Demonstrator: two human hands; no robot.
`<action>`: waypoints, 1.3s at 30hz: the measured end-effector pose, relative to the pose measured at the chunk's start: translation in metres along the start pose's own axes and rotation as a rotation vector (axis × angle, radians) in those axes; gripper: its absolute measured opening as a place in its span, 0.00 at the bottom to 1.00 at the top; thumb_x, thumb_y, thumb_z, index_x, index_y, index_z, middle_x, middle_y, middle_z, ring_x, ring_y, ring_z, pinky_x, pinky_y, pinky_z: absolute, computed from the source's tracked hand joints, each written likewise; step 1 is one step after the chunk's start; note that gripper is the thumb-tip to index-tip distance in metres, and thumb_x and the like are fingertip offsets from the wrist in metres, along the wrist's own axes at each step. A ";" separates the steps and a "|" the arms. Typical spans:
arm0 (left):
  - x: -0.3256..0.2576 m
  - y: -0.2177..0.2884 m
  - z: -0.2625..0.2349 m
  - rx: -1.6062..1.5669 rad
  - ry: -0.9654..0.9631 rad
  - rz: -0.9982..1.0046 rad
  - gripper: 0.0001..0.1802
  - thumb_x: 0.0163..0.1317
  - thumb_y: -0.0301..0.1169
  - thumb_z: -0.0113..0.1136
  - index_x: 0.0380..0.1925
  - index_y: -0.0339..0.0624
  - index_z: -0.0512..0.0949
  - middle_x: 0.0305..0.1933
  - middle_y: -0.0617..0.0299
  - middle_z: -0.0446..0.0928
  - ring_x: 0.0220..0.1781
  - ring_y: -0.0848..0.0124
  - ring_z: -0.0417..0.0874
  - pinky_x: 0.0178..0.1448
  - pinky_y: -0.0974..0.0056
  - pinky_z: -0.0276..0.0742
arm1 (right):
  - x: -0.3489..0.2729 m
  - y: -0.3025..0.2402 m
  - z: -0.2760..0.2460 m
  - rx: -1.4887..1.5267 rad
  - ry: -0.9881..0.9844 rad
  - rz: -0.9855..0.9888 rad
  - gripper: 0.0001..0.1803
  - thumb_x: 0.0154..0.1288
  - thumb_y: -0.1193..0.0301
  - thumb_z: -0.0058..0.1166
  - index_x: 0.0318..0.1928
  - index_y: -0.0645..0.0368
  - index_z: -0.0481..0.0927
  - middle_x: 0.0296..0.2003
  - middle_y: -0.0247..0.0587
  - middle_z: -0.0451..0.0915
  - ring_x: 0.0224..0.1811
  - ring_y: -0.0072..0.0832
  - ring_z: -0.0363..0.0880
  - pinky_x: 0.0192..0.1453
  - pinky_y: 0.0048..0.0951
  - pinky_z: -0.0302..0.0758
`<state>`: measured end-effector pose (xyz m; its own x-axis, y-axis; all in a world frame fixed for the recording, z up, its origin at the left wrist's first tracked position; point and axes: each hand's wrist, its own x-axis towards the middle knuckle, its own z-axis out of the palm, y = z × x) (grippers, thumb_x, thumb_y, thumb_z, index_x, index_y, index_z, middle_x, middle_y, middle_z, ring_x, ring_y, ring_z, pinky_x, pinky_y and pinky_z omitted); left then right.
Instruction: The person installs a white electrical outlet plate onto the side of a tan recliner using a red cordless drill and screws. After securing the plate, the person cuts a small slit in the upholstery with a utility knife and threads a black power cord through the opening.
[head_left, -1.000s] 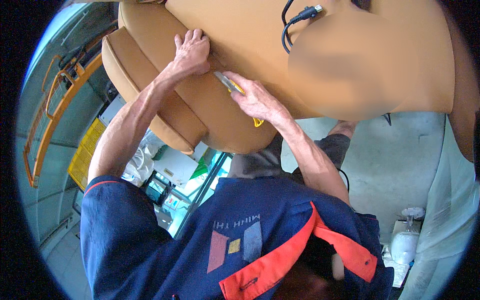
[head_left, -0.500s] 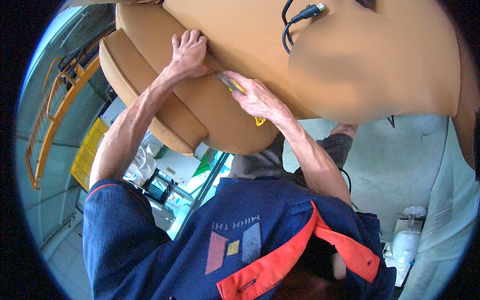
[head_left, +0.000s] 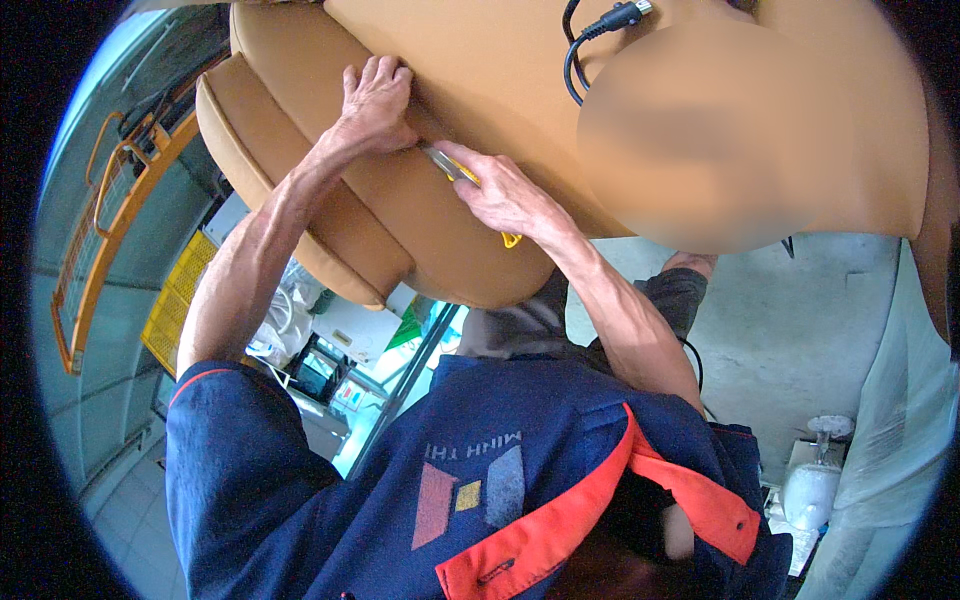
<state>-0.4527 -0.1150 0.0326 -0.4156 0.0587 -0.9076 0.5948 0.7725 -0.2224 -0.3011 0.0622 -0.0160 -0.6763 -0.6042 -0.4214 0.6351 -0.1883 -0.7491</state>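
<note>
Fingers (head_left: 385, 75) of our left hand (head_left: 375, 105) are lying spread and slightly curled over the tan seat cushion (head_left: 400, 230), pressing on the leather beside the seam and closing round nothing. The fingers of our right hand (head_left: 500, 195) are wrapping tight round a utility knife (head_left: 450, 168). Its grey blade end is pointing up toward the left thumb and its yellow tail is poking out under the palm.

The cushion is sitting right in front of us, filling the top of the view. The blade is meeting it in the groove between the side bolster (head_left: 290, 190) and the main panel.

We are judging the job to be in mid-stroke, with the knife working at the seam and the left hand bracing the leather just above it. We cannot tell how much of the seam is already dealt with, since both hands are covering it. The groove running down toward the lower edge looks untouched.

A black cable (head_left: 600, 25) is dangling at the top, and an orange rail frame (head_left: 110, 190) is standing off to our left
</note>
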 end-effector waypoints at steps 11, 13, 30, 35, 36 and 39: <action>0.003 -0.002 -0.011 -0.072 -0.122 -0.018 0.42 0.42 0.37 0.80 0.59 0.32 0.74 0.66 0.47 0.68 0.76 0.50 0.62 0.79 0.35 0.51 | 0.010 -0.009 -0.008 -0.269 -0.053 -0.143 0.16 0.64 0.73 0.55 0.50 0.67 0.80 0.32 0.56 0.84 0.35 0.48 0.87 0.41 0.51 0.83; 0.001 -0.012 -0.002 -0.104 -0.072 0.024 0.39 0.42 0.36 0.79 0.56 0.34 0.75 0.65 0.47 0.69 0.75 0.50 0.62 0.81 0.35 0.50 | 0.010 -0.020 -0.010 -0.325 -0.096 -0.127 0.11 0.62 0.72 0.57 0.43 0.65 0.83 0.33 0.50 0.85 0.34 0.42 0.87 0.40 0.46 0.84; -0.006 -0.025 0.007 -0.239 0.168 0.150 0.24 0.43 0.33 0.78 0.41 0.47 0.78 0.56 0.53 0.73 0.68 0.50 0.69 0.76 0.44 0.58 | 0.066 -0.038 -0.010 -0.784 -0.539 -0.118 0.27 0.63 0.76 0.46 0.64 0.60 0.79 0.45 0.63 0.86 0.49 0.52 0.87 0.55 0.48 0.83; -0.007 -0.019 -0.002 -0.267 0.155 0.170 0.22 0.42 0.32 0.78 0.39 0.46 0.78 0.54 0.52 0.74 0.67 0.50 0.69 0.76 0.46 0.59 | 0.068 0.000 -0.030 -0.859 -0.527 -0.327 0.09 0.66 0.70 0.54 0.39 0.59 0.86 0.26 0.43 0.85 0.34 0.35 0.88 0.36 0.39 0.82; -0.011 -0.021 0.004 -0.266 0.157 0.156 0.22 0.43 0.32 0.77 0.39 0.46 0.78 0.54 0.52 0.74 0.67 0.50 0.69 0.76 0.45 0.59 | 0.057 -0.014 -0.030 -0.758 -0.515 -0.221 0.09 0.66 0.70 0.54 0.41 0.58 0.85 0.24 0.41 0.84 0.32 0.33 0.88 0.34 0.38 0.81; -0.013 -0.022 0.001 -0.264 0.152 0.167 0.21 0.45 0.31 0.76 0.40 0.46 0.80 0.53 0.52 0.75 0.66 0.51 0.70 0.76 0.44 0.59 | 0.058 -0.027 -0.032 -0.576 -0.633 -0.020 0.15 0.69 0.72 0.53 0.53 0.59 0.82 0.23 0.42 0.84 0.27 0.30 0.86 0.30 0.36 0.79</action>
<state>-0.4599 -0.1332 0.0492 -0.4372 0.2758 -0.8560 0.4726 0.8802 0.0423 -0.3690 0.0565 -0.0368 -0.2405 -0.9559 -0.1688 0.2201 0.1157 -0.9686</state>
